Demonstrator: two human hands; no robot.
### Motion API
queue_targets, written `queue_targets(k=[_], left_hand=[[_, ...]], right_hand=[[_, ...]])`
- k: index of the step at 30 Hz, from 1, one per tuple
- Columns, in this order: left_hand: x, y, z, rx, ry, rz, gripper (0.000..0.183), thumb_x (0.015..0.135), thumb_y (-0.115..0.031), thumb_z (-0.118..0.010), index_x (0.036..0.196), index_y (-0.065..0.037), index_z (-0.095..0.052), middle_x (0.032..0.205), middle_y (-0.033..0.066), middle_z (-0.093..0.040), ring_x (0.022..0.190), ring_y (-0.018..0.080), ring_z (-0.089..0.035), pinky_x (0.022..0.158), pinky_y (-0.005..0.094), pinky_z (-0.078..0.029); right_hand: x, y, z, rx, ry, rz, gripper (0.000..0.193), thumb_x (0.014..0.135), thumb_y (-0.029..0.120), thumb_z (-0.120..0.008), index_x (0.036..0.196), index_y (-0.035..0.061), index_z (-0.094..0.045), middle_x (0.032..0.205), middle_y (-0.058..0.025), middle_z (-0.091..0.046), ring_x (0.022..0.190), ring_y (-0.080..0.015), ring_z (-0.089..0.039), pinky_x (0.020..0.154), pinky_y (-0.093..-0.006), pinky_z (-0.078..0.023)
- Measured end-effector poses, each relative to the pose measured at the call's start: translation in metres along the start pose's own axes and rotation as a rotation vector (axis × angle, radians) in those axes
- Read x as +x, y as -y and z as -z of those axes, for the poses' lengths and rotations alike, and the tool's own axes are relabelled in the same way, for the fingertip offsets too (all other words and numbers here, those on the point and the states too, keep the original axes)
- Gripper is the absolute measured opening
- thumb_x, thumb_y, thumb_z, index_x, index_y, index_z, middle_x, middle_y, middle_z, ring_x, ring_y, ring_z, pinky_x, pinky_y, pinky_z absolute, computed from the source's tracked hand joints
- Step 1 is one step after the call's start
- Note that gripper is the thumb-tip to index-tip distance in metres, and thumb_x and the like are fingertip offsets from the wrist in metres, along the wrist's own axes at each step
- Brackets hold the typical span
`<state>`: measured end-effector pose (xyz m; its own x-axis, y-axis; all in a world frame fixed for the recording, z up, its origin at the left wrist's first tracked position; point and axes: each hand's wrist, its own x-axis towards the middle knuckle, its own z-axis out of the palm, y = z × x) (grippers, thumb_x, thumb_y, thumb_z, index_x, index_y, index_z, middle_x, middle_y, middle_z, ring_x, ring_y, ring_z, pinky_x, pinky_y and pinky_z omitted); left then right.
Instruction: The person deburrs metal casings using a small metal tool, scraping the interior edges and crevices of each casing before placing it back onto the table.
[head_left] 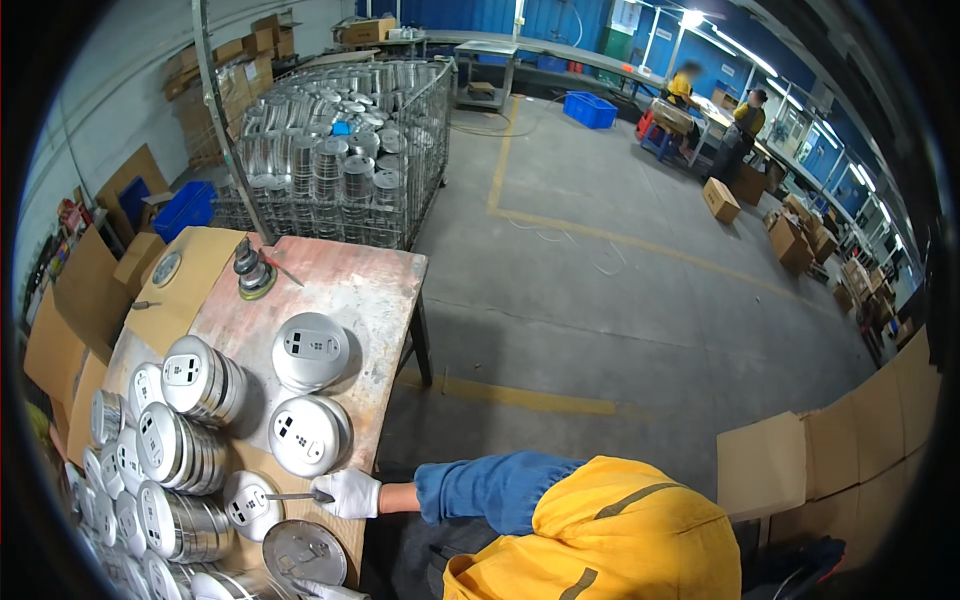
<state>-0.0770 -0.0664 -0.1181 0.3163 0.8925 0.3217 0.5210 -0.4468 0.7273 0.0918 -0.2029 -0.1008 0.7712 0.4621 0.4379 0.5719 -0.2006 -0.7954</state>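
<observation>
My right hand (347, 494), in a white glove, is closed around the dark handle of a thin, flat-bladed hand tool (290, 496). Its blade points left, over the edge of a silver round metal cover (252, 507) with dark cutouts. At the bottom edge of the view my left hand (330, 590), also gloved and mostly cut off, grips the lower rim of a dull grey round metal disc (305, 553). Two short stacks of silver covers, a nearer stack (305, 436) and a farther stack (311, 352), stand just beyond my right hand.
More stacked covers (185, 440) crowd the worn table's (375, 290) left side. A round sander (254, 270) sits at its far end, near a metal post (225, 130). Behind stands a wire cage (425, 150) full of metal parts. Another person's hand (72, 472) shows at the left edge.
</observation>
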Motion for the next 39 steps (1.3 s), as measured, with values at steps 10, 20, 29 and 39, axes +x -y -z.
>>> queue_targets(k=[10, 20, 29, 39], left_hand=[[0.0, 0.069, -0.02, 0.4, -0.064, -0.346, 0.034, 0.097, -0.017, -0.043, 0.129, -0.006, -0.051, 0.098, 0.0168, -0.064, 0.075, 0.0262, -0.062, 0.065, 0.0347, -0.052], [-0.01, 0.055, -0.019, 0.224, -0.001, -0.171, 0.034, 0.097, -0.02, -0.045, 0.127, -0.004, -0.052, 0.096, 0.0174, -0.065, 0.076, 0.0284, -0.062, 0.065, 0.0363, -0.052], [-0.008, 0.015, -0.001, 0.112, 0.045, -0.017, 0.034, 0.097, -0.023, -0.046, 0.119, 0.001, -0.055, 0.088, 0.023, -0.064, 0.074, 0.0336, -0.063, 0.063, 0.0408, -0.052], [0.0, 0.041, -0.007, 0.334, -0.007, -0.247, 0.034, 0.098, -0.025, -0.044, 0.121, -0.003, -0.056, 0.089, 0.0222, -0.065, 0.072, 0.0325, -0.063, 0.062, 0.0397, -0.052]], right_hand=[[0.0, 0.002, -0.002, 0.001, 0.02, 0.002, 0.012, 0.078, 0.015, -0.063, 0.086, 0.0066, -0.06, 0.068, -0.0128, -0.061, 0.063, -0.0319, -0.062, 0.057, -0.0399, -0.048], [0.002, 0.006, 0.005, -0.019, 0.019, -0.004, 0.011, 0.077, 0.016, -0.062, 0.083, 0.0076, -0.058, 0.068, -0.0123, -0.06, 0.064, -0.0321, -0.062, 0.058, -0.0409, -0.048], [0.001, 0.001, 0.002, -0.029, 0.011, -0.012, 0.011, 0.076, 0.016, -0.061, 0.083, 0.0082, -0.057, 0.068, -0.013, -0.06, 0.065, -0.0328, -0.062, 0.059, -0.0421, -0.048], [0.016, 0.025, 0.029, 0.074, 0.382, -0.223, 0.028, 0.068, 0.024, -0.067, 0.087, 0.0036, -0.06, 0.079, -0.0201, -0.063, 0.077, -0.0386, -0.062, 0.069, -0.044, -0.049]])
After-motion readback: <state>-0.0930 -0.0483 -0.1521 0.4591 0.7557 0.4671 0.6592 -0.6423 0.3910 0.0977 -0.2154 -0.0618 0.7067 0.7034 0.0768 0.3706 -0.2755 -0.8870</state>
